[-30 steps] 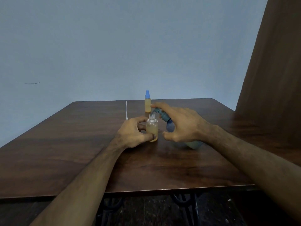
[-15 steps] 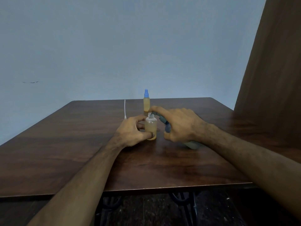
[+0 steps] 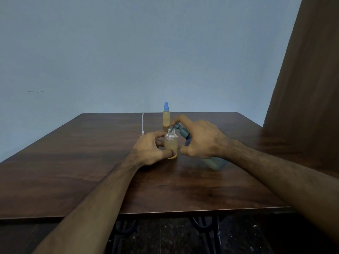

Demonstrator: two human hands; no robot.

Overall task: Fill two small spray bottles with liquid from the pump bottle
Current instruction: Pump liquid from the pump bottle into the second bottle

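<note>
Bottle [image 3: 171, 143] stands gripped in left hand [image 3: 149, 149], uncapped.

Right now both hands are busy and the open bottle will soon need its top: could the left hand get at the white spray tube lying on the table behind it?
Probably yes. The white spray tube lies just beyond the left hand with bare table between, but that hand must first release the open bottle.

capped bottle [image 3: 166, 116] behind, tube [image 3: 142, 123] left (thin)
</note>
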